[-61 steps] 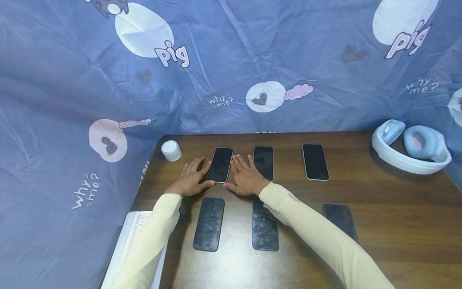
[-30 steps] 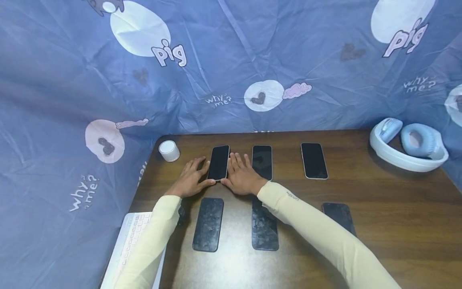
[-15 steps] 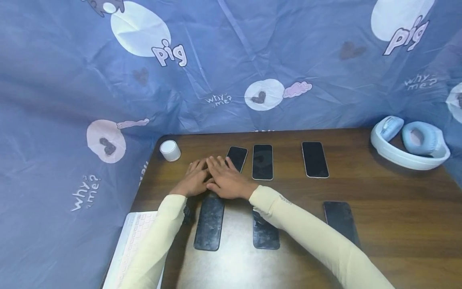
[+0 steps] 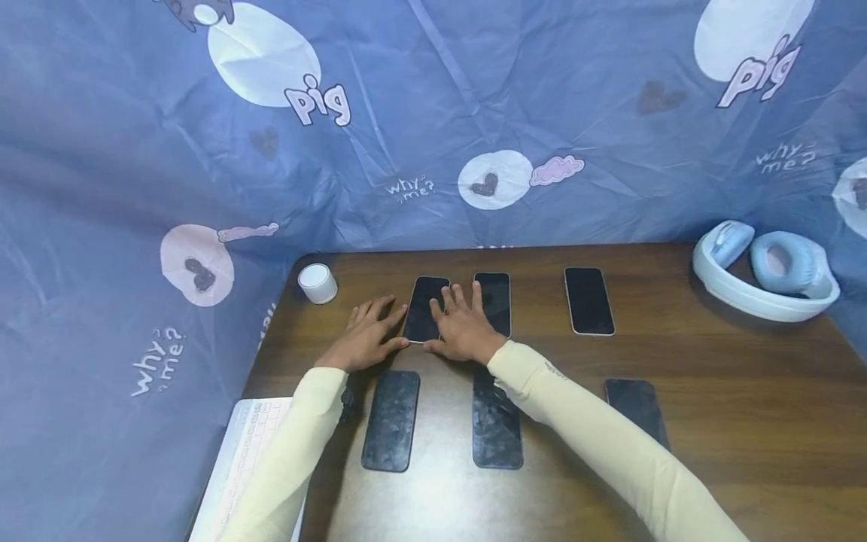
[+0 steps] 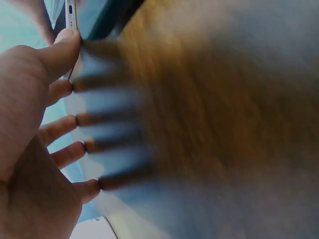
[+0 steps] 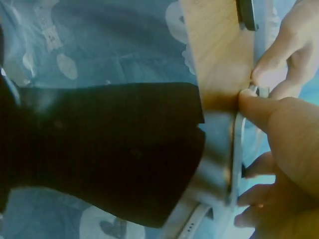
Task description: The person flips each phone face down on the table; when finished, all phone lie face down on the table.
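Note:
A black-screened phone [image 4: 424, 309] lies flat on the brown table [image 4: 711, 391], leftmost in the far row. My left hand [image 4: 389, 325] lies flat to its left, fingers straight, thumb at its near left corner. My right hand [image 4: 447, 320] lies on its right side, fingers spread, thumb at the near right corner. In the left wrist view the left hand [image 5: 60, 99] has its thumb tip against the phone [image 5: 82, 20]. The right wrist view shows the right hand [image 6: 269, 149] with its thumb on the phone's edge [image 6: 234, 154].
Two more phones [image 4: 494, 297] [image 4: 588, 300] lie in the far row. Three dark smudged slabs [image 4: 390, 420] [image 4: 497, 425] [image 4: 635, 410] lie in the near row. A white round pot [image 4: 317, 284], blue headphones [image 4: 765, 275] and a white keyboard [image 4: 247, 452] sit at the edges.
Half a second ago the phone lay skewed with my right hand crossed over beside the left. Now the phone lies straighter and the hands are apart, one on each side.

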{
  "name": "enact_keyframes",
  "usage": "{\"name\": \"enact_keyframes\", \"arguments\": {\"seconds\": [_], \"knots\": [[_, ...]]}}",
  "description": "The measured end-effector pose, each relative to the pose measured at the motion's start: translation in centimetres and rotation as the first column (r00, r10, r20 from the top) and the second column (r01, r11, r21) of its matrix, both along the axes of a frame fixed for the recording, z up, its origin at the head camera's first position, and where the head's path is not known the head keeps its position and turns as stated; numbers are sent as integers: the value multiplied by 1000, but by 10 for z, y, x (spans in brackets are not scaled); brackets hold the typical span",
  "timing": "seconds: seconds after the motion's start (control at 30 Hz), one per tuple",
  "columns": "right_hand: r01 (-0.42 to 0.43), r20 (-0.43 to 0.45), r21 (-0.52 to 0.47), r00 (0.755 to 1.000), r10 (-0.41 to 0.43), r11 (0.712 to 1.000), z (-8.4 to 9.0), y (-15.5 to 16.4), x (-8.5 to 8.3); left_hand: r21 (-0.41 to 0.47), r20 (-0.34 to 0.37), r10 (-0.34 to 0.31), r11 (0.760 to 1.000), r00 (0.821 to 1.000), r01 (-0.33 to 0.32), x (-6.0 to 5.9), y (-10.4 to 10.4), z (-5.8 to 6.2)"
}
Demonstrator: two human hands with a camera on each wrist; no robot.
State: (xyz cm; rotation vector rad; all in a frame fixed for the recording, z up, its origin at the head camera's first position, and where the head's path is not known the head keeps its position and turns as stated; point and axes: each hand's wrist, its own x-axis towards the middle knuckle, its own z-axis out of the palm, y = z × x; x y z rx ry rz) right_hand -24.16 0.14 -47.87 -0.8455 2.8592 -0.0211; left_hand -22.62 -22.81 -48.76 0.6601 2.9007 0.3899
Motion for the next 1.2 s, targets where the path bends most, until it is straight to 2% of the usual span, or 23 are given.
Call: {"name": "enact_keyframes", "arguments": {"seconds": [0.13,0.27,0.4,0.63,0.97,1.2], "knots": [[-34,16,-71,999,35,997,-5,-1,-8,9,-12,21,1000,1000,-21,2,-6,-1],[34,14,-72,999,-33,997,-9,2,-13,23,-15,34,999,999,-34,4,-6,-1],[99,59,-34,994,-97,994,-9,7,-12,23,-18,30,999,999,-30,5,-5,-2],[-4,66,-35,998,7,999,-11,8,-10,29,-18,44,999,999,-44,5,-7,-3],[11,162,-178,987,18,984,-16,10,-10,52,-24,37,998,999,-36,3,-6,-6],[-21,143,-281,988,63,959,-15,11,-11,75,-10,22,997,1000,-21,2,-6,-4]]}}
